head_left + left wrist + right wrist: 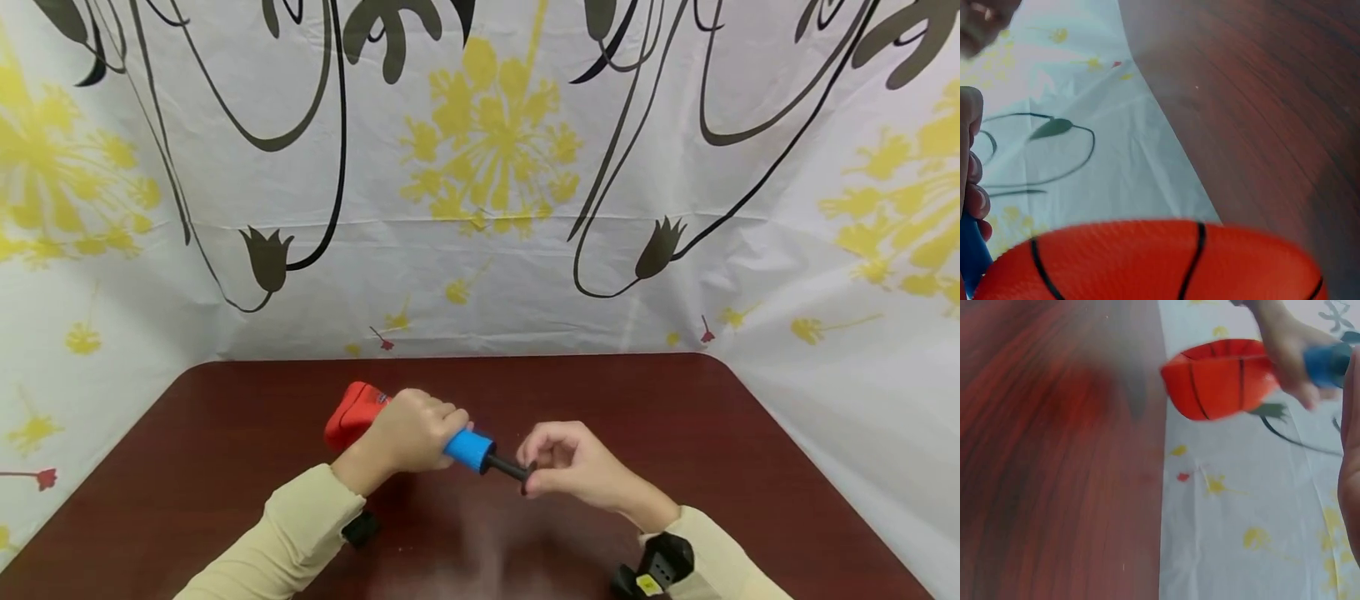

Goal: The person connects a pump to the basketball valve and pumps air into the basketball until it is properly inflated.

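Note:
A blue hand pump (471,451) is held slantwise above the table, its black rod drawn out toward the right. My left hand (416,429) is wrapped around its blue barrel. With thumb and fingers my right hand (577,467) pinches the black handle at the end of the rod. Beyond the left hand is a red, partly collapsed ball (356,417) at the pump's far end; the joint between them is hidden by that hand. Black lines like a basketball's run over the ball (1141,262) in the left wrist view. The right wrist view shows the ball (1222,387) sagging and creased.
Under both hands lies a dark red-brown wooden table (225,467) with rounded far corners. Behind and beside it hangs a white cloth (480,283) printed with yellow and dark plant shapes. Black devices sit at both wrists, the right one (663,562) in plain sight.

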### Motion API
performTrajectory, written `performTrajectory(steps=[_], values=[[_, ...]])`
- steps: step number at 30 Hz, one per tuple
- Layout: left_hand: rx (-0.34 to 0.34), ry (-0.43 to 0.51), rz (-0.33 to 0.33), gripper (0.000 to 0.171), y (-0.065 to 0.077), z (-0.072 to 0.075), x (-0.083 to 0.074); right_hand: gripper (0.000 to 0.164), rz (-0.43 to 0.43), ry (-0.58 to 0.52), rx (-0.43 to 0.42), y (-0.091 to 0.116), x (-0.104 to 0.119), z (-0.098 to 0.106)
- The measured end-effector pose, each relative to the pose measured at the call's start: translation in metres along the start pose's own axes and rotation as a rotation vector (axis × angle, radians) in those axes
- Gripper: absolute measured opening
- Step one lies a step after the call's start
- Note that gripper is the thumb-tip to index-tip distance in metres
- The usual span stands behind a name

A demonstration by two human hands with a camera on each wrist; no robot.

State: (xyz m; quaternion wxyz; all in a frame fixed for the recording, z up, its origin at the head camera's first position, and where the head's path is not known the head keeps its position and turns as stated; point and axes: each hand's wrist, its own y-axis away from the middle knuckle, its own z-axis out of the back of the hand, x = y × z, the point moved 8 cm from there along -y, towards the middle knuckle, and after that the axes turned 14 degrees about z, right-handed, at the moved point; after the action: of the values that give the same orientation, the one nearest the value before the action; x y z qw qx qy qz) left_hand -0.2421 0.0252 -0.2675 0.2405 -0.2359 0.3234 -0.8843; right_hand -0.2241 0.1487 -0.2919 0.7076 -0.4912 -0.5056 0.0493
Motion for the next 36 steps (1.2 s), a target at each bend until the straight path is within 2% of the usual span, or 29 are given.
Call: performTrajectory(steps=[4, 6, 8, 13, 17, 20, 25, 28, 31, 33, 36], values=[[-0.009, 0.033, 0.05, 0.027, 0.01, 0.003, 0.017, 0.013, -0.005, -0.095, 0.047, 0.014, 0.015, 0.006], [-0.01, 0.023, 0.063, 0.026, 0.013, 0.003, 0.022, 0.011, -0.007, -0.142, 0.068, 0.02, 0.018, 0.007], [-0.005, 0.008, 0.069, 0.027, 0.014, 0.004, 0.024, 0.011, 0.004, -0.142, 0.076, 0.02, 0.016, 0.008], [-0.002, -0.035, 0.055, 0.025, 0.001, 0.0, 0.014, 0.018, 0.044, -0.032, 0.029, -0.001, -0.007, 0.007], [-0.032, -0.038, 0.041, 0.024, -0.008, 0.0, 0.009, 0.019, 0.009, 0.039, -0.028, -0.014, -0.021, 0.003], [-0.039, -0.015, 0.027, 0.025, -0.005, 0.0, 0.011, 0.015, -0.017, 0.051, -0.036, -0.014, -0.02, 0.001], [-0.019, 0.009, 0.05, 0.027, 0.007, 0.002, 0.025, 0.011, -0.055, -0.059, -0.021, -0.001, -0.005, 0.005], [-0.007, -0.016, 0.076, 0.028, 0.014, 0.003, 0.037, 0.009, -0.081, -0.154, 0.01, 0.009, 0.003, 0.01], [0.012, -0.052, 0.081, 0.03, 0.016, 0.002, 0.039, 0.011, -0.098, -0.193, 0.043, 0.011, 0.0, 0.012], [0.031, -0.074, 0.072, 0.029, 0.013, 0.0, 0.033, 0.015, -0.084, -0.163, 0.053, 0.007, -0.008, 0.011], [0.051, -0.104, 0.019, 0.026, 0.005, -0.001, 0.019, 0.018, -0.045, 0.014, 0.086, -0.004, -0.021, 0.004]])
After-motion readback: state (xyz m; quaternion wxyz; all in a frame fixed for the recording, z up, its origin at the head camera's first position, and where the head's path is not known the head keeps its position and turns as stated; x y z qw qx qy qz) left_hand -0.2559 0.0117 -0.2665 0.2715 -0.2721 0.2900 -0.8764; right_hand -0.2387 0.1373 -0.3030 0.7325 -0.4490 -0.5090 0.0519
